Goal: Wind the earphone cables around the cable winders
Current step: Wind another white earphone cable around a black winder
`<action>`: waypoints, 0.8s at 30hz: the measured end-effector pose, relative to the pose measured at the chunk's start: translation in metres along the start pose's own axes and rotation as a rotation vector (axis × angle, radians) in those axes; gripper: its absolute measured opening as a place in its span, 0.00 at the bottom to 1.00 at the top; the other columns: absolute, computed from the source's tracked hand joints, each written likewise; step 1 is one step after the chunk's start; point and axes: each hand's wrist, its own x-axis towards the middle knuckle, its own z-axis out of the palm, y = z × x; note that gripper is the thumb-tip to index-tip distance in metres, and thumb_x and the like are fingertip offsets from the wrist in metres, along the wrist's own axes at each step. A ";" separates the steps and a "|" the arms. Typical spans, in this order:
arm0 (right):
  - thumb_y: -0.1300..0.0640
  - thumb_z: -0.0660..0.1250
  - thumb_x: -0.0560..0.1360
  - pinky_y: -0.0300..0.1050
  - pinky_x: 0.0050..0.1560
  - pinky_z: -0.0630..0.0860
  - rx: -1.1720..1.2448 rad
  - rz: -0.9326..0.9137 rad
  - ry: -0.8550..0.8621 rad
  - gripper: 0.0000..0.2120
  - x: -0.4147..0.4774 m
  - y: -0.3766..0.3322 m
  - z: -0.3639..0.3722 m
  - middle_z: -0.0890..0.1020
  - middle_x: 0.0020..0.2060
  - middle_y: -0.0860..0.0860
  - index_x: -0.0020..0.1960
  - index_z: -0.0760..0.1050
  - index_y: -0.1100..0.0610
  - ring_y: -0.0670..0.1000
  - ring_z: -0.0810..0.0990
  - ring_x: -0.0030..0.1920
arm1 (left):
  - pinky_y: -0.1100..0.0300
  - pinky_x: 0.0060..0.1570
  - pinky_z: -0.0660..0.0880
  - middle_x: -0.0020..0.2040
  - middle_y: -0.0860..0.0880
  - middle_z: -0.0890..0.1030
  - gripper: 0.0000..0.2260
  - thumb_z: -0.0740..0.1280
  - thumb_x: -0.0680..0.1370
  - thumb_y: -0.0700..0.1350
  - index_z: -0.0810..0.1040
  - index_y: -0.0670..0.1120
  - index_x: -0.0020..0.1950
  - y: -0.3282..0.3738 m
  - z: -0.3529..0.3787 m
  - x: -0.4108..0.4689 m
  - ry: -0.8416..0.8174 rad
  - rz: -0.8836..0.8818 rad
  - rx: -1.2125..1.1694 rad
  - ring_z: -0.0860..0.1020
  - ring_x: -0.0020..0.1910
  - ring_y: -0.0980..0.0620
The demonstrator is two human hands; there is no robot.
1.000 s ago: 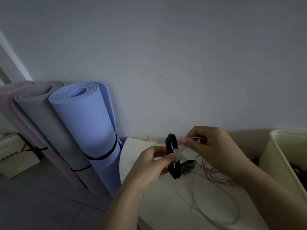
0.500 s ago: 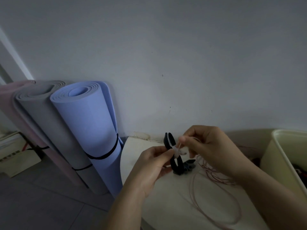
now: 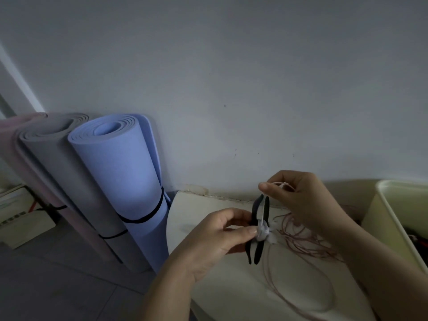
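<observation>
Black winder is held upright above the table, gripped at its waist by our L hand, thumb & fingers clamped on it. Pale turns of cable already sit round that waist. One strand runs up btw the winder's upper prongs to our R hand, which pinches it taut just above the prong tips. Rest of the cable lies in loose pinkish loops on the table, right of the winder & under the R wrist, trailing toward the near edge. Winder is near the table's curved left edge, w/ bare top in front of it. The table's back edge meets the wall. Cream bin stands at the right, near the R forearm. Blue mat & grey mat lean on the wall left of the table, apart from both hands.
</observation>
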 end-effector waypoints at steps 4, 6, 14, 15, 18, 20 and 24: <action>0.51 0.69 0.73 0.29 0.23 0.60 0.062 0.050 -0.003 0.12 0.003 0.007 0.003 0.68 0.19 0.43 0.36 0.78 0.57 0.41 0.63 0.20 | 0.62 0.49 0.78 0.48 0.50 0.85 0.10 0.73 0.72 0.41 0.81 0.45 0.53 0.002 -0.003 -0.001 -0.054 0.048 -0.087 0.83 0.49 0.53; 0.52 0.67 0.75 0.34 0.25 0.59 0.125 0.104 -0.038 0.13 0.002 0.011 0.008 0.67 0.22 0.48 0.34 0.77 0.58 0.44 0.62 0.23 | 0.57 0.53 0.79 0.50 0.45 0.85 0.13 0.71 0.71 0.40 0.81 0.43 0.55 0.002 -0.004 0.001 -0.070 0.093 -0.238 0.83 0.50 0.49; 0.51 0.61 0.80 0.34 0.25 0.62 0.019 0.115 -0.205 0.18 -0.005 0.012 0.047 0.71 0.20 0.44 0.31 0.75 0.51 0.42 0.64 0.22 | 0.59 0.51 0.79 0.47 0.44 0.84 0.10 0.67 0.71 0.40 0.80 0.41 0.50 0.007 -0.005 0.008 0.194 0.121 -0.746 0.84 0.46 0.52; 0.51 0.60 0.80 0.33 0.26 0.63 -0.009 0.088 -0.213 0.16 -0.006 0.010 0.048 0.73 0.22 0.44 0.34 0.76 0.49 0.42 0.66 0.22 | 0.58 0.51 0.80 0.46 0.44 0.84 0.08 0.67 0.72 0.40 0.80 0.41 0.50 0.005 -0.007 0.009 0.254 0.118 -0.758 0.84 0.45 0.52; 0.55 0.59 0.81 0.33 0.28 0.64 -0.108 -0.001 -0.239 0.13 -0.009 0.007 0.047 0.73 0.26 0.44 0.44 0.80 0.48 0.42 0.69 0.25 | 0.60 0.48 0.79 0.43 0.46 0.85 0.05 0.66 0.77 0.39 0.81 0.42 0.49 0.003 -0.012 0.011 0.374 0.106 -0.742 0.84 0.42 0.54; 0.56 0.60 0.80 0.32 0.30 0.66 -0.204 -0.060 -0.250 0.11 -0.010 0.006 0.046 0.73 0.25 0.44 0.48 0.81 0.51 0.41 0.71 0.26 | 0.61 0.45 0.79 0.40 0.48 0.85 0.05 0.66 0.77 0.39 0.81 0.43 0.49 0.001 -0.013 0.012 0.409 0.095 -0.718 0.83 0.39 0.56; 0.51 0.63 0.78 0.33 0.34 0.69 -0.411 -0.196 -0.207 0.09 -0.013 0.005 0.040 0.78 0.30 0.39 0.44 0.81 0.50 0.42 0.75 0.33 | 0.62 0.45 0.76 0.36 0.51 0.85 0.07 0.65 0.78 0.40 0.83 0.45 0.44 0.002 -0.012 0.010 0.452 0.125 -0.569 0.82 0.39 0.56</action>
